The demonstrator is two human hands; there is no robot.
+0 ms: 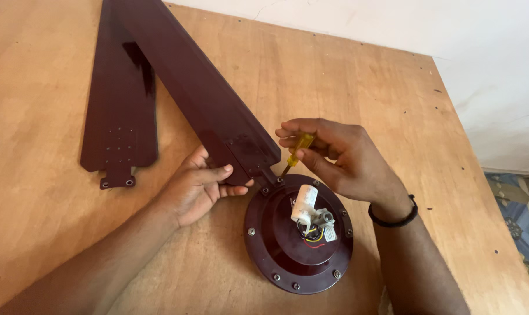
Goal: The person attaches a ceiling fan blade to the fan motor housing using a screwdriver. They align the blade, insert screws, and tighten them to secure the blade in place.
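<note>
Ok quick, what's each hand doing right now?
Left hand: closed on the fan blade, near its bracket end.
Right hand: closed on a yellow-handled screwdriver.

Single head view, looking steeply down, close over wooden table (346, 76)

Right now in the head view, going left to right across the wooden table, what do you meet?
Loose dark maroon fan blade → left hand gripping the attached maroon blade → yellow-handled screwdriver → white cylindrical capacitor on the round maroon motor housing → right hand → black wristband.

Fan blades (159, 76) cut off by top edge; screwdriver (296, 153) tip hidden.
</note>
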